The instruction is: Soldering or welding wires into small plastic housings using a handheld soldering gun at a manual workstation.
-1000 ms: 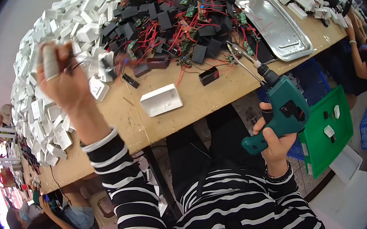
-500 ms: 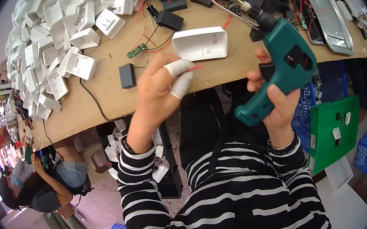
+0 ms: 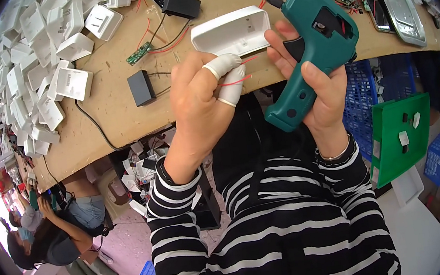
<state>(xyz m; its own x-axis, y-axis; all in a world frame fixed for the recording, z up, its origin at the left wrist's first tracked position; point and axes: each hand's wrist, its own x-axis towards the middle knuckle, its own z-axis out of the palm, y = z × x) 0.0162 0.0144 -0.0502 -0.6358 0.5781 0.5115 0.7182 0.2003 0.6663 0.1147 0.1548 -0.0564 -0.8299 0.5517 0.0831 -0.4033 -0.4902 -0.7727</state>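
Observation:
My left hand [image 3: 194, 99], with white finger cots on thumb and forefinger, pinches thin red wires [image 3: 240, 81] whose ends stick out to the right. My right hand [image 3: 327, 98] is wrapped round the grip of a green soldering gun [image 3: 321, 28] with a black trigger. The gun's tip points up and left, over the table. Just beyond my left hand lies an open white plastic case [image 3: 230, 33]. A small black box [image 3: 141, 88] sits left of that hand, with dark wires running toward it.
Heaped white plastic cases [image 3: 47, 54] cover the table's left side. A green circuit board [image 3: 139, 53] with wires lies near another black box [image 3: 181, 5]. A metal tray [image 3: 394, 3] stands at the right, and a green bin [image 3: 402, 138] below it. Another person [image 3: 52, 232] sits at the left.
The soldering gun and my right hand have shifted left and up, nearer my left hand. My left hand has moved slightly right, still pinching the red wires. The view has shifted a little.

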